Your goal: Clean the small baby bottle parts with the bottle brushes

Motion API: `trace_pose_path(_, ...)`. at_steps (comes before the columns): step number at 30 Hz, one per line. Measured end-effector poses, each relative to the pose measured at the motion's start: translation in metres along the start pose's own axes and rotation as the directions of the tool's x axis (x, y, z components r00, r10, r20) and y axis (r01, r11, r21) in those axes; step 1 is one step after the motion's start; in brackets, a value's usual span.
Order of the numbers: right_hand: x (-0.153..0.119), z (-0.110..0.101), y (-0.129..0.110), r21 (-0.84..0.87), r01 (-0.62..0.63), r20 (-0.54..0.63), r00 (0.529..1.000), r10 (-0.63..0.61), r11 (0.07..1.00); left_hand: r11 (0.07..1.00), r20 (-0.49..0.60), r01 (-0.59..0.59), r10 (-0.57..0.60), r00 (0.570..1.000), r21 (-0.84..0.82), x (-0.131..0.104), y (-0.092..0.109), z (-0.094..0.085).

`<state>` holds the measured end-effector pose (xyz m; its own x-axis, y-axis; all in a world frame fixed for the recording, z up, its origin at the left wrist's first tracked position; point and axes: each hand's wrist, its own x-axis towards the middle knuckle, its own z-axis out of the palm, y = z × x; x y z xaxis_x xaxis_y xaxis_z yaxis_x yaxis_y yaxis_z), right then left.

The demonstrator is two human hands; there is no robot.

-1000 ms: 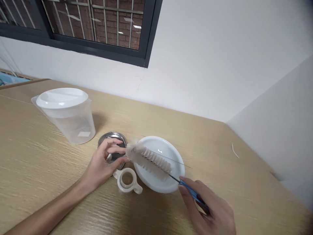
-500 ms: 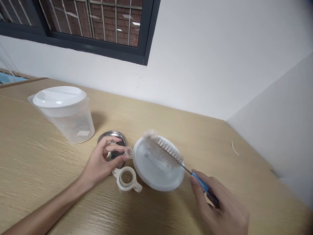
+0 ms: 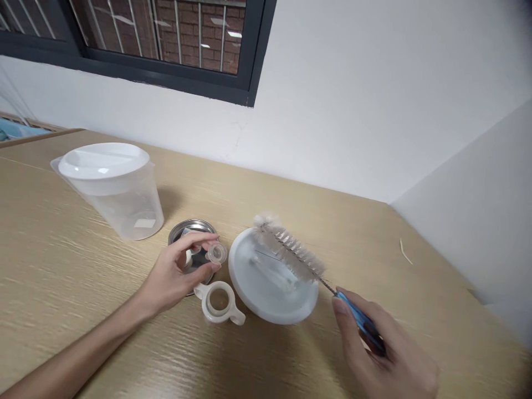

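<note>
My left hand [image 3: 174, 274] pinches a small clear bottle nipple [image 3: 216, 252] between thumb and fingers, its round rim facing me. In my right hand [image 3: 386, 349] is a bottle brush [image 3: 291, 252], gripped by its blue handle; its pale bristles hang above a white bowl [image 3: 235, 277]. Water and a few indistinct clear things show in the bowl. Just below my left hand stands a baby bottle [image 3: 219, 299] with two handles and an open mouth. Behind that hand lies a round metal dish [image 3: 208, 226], partly covered, with a white piece in it.
A clear plastic pitcher [image 3: 120, 205] with a white lid stands at the left of the wooden table [image 3: 266, 366]. One thin pale strip [image 3: 405, 252] lies toward the right edge. The wall [image 3: 332, 100] and a barred window [image 3: 199, 39] are behind.
The brush has stopped blurring and its bristles stand clearer above the bowl. My left fingers have turned the nipple slightly. The whole view has shifted a little.
</note>
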<state>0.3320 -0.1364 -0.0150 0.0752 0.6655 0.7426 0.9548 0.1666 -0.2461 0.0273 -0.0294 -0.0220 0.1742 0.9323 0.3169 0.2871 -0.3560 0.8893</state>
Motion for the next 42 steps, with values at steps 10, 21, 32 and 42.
trace_pose_path(10,-0.001,0.000,-0.001,0.045,-0.001,0.024,1.000,0.000,0.999,0.992,0.091,-0.097,0.090,0.992,0.084,0.000,-0.002,-0.003)
trace_pose_path(21,-0.013,0.011,-0.003,0.297,-0.060,0.150,0.989,0.015,0.953,0.996,-0.031,0.035,-0.037,0.999,-0.079,-0.002,-0.009,0.005)
trace_pose_path(32,-0.006,0.005,-0.006,0.193,-0.086,0.095,0.993,0.069,0.977,0.987,-0.008,-0.036,0.036,0.999,-0.154,-0.003,-0.004,0.007)
trace_pose_path(42,-0.009,0.007,-0.007,0.225,-0.057,0.132,0.991,0.028,0.973,0.994,0.013,-0.032,0.033,0.999,-0.103,-0.005,-0.008,0.007)
